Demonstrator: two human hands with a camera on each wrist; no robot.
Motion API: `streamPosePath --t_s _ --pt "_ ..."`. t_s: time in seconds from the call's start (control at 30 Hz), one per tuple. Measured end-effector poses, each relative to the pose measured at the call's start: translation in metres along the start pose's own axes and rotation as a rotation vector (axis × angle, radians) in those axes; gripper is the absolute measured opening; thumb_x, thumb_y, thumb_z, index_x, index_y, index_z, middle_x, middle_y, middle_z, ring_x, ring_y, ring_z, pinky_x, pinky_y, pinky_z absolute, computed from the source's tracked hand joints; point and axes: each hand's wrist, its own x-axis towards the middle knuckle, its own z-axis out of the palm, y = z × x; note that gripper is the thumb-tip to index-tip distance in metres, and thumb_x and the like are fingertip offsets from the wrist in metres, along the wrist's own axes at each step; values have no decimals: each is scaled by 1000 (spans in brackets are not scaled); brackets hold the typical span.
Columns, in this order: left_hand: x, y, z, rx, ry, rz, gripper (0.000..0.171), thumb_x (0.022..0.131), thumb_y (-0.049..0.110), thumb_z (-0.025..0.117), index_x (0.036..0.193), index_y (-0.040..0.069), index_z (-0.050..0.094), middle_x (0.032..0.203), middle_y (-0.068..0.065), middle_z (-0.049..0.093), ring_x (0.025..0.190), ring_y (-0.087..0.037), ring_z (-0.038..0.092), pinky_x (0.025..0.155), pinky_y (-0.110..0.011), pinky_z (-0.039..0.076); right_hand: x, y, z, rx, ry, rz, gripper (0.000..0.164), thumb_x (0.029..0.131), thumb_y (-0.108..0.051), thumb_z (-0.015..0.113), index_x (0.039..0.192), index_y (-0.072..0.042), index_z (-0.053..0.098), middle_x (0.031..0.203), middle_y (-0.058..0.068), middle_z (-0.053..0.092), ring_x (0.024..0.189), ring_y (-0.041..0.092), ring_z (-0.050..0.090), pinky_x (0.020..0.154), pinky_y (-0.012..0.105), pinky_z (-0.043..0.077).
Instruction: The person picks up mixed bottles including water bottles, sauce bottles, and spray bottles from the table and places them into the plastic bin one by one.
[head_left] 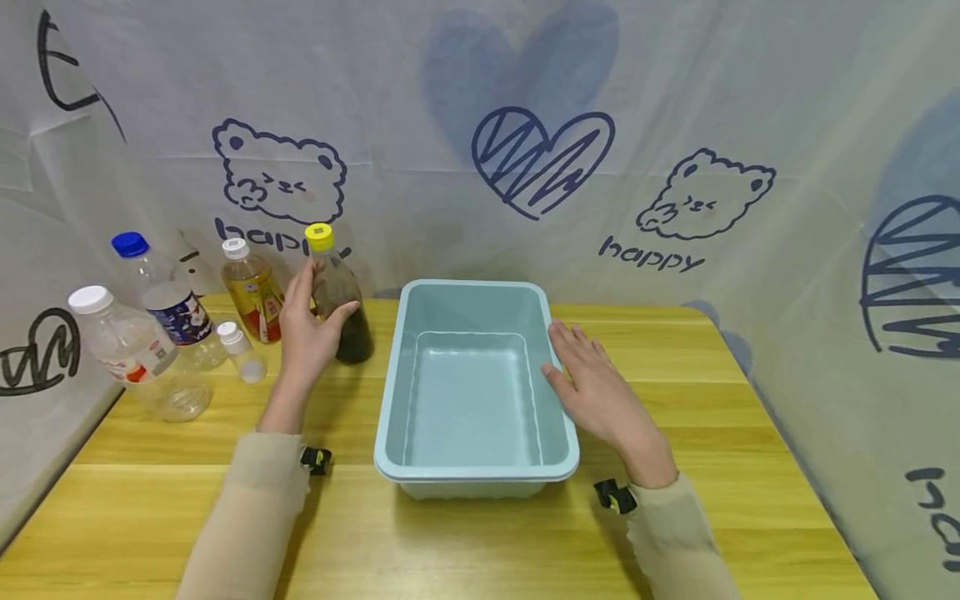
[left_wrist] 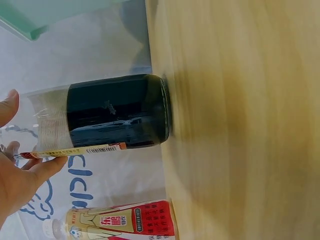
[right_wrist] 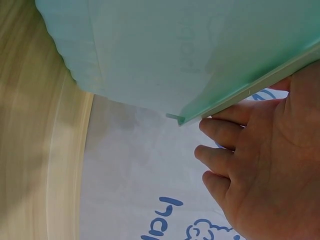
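Observation:
In the head view my left hand (head_left: 309,333) grips a soy sauce-like bottle (head_left: 354,340) with a yellow cap and dark liquid in its lower part. The left wrist view shows the thumb on one side of this bottle (left_wrist: 117,112) and fingers on the other; its base is right at the tabletop. To its right stands a pale blue-green plastic basin (head_left: 480,473) with nothing inside. My right hand (head_left: 600,393) rests along the basin's right rim, fingers fairly straight. From the right wrist, the fingers (right_wrist: 220,132) lie against the outer edge of the rim.
Left of the dark bottle stand a drink bottle with a red-yellow label (head_left: 258,300), a small white-capped bottle (head_left: 243,354), a blue-capped bottle (head_left: 183,321) and a large white-capped bottle (head_left: 142,358). A printed cloth (head_left: 420,208) hangs behind the wooden table (head_left: 480,550).

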Motion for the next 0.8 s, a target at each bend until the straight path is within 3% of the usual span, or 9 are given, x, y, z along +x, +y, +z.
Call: streamPosePath --t_s 0.27,0.53,0.8 --pt "-5 15 -5 6 24 29 77 90 7 81 158 8 43 151 -14 50 138 -31 50 100 -60 52 0 0 0 -2 1 -1 65 112 -36 39 165 -3 18 173 11 14 160 35 7 129 54 6" --pt "-5 38 -12 13 64 115 80 89 4 82 158 7 42 149 -16 51 132 -28 54 92 -56 56 0 0 1 -6 7 -4 65 112 -36 39 165 -3 19 173 11 15 160 35 8 129 55 7" --pt "-2 63 -22 3 100 168 79 88 5 82 158 11 45 150 -10 53 131 -23 55 90 -20 51 0 0 3 -7 14 -1 65 112 -37 39 165 -4 19 173 11 15 160 34 9 129 55 6"
